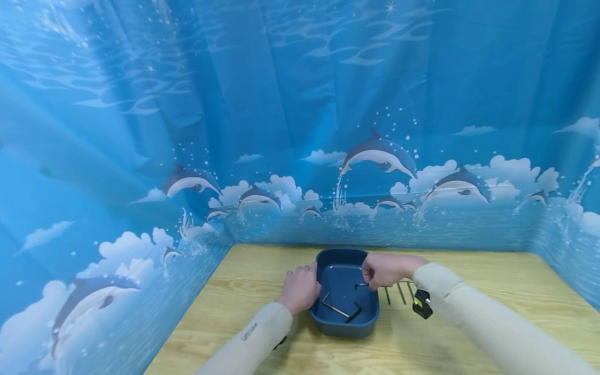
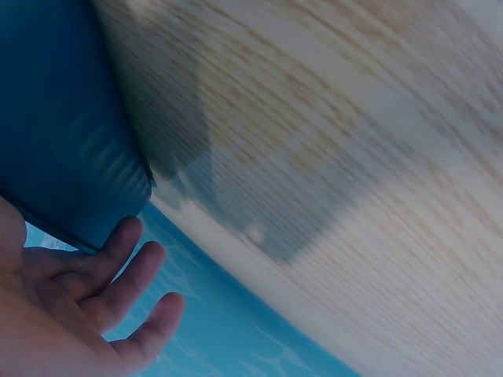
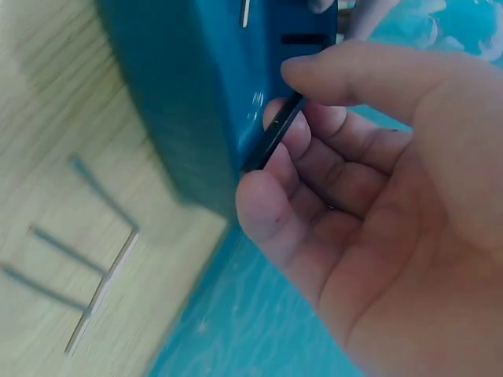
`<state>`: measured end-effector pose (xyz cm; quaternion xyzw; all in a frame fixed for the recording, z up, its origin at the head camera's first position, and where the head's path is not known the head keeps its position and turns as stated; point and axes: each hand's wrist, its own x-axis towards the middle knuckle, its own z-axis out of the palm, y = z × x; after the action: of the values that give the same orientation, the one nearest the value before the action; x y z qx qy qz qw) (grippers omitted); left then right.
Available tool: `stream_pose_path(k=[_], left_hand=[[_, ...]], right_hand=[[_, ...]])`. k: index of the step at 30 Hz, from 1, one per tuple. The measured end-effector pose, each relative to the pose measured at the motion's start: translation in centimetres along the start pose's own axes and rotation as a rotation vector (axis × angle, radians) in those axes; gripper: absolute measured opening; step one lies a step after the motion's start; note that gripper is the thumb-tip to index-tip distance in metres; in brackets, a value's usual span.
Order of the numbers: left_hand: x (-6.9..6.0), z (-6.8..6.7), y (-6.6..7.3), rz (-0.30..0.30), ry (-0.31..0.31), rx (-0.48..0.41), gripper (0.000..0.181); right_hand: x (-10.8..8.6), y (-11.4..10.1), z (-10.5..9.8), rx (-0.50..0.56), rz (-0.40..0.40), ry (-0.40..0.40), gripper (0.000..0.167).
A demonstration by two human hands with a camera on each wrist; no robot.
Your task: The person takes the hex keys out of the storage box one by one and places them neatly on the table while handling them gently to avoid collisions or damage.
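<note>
A blue rectangular container stands on the table. At its left wall my left hand holds the rim; in the left wrist view that hand has several loosely bent fingers by the container's wall, and the thumb is hidden. My right hand is over the container's right side, pinching a black L-shaped key. The right wrist view shows the black key between the thumb and fingertips of the right hand. Inside lie a silvery L-shaped key and a black one.
Right of the container, three L-shaped keys lie in a row on the wooden table, partly behind my right hand and wrist. A blue curtain with dolphins hangs along the table's back and sides.
</note>
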<state>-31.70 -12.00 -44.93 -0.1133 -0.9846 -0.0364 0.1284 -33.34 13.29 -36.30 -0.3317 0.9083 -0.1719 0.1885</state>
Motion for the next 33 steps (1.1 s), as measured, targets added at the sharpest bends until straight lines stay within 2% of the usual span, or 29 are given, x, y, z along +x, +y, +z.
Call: stream_pose_path(k=[7, 16, 26, 33], left_hand=[[0.0, -0.1, 0.1, 0.002, -0.001, 0.003, 0.05], [0.0, -0.1, 0.0, 0.006, -0.006, -0.012, 0.05], [0.1, 0.0, 0.0, -0.011, -0.043, -0.021, 0.052], [0.1, 0.1, -0.1, -0.013, -0.039, -0.028, 0.051]], right_hand=[[-2.0, 2.7, -0.1, 0.097, 0.006, 0.04, 0.008], [-4.4, 5.7, 0.0, 0.204, 0.029, 0.069, 0.01], [-6.1, 9.3, 0.7, 0.227, 0.059, 0.137, 0.01], [-7.2, 11.4, 1.5, 0.205, 0.085, 0.182, 0.009]])
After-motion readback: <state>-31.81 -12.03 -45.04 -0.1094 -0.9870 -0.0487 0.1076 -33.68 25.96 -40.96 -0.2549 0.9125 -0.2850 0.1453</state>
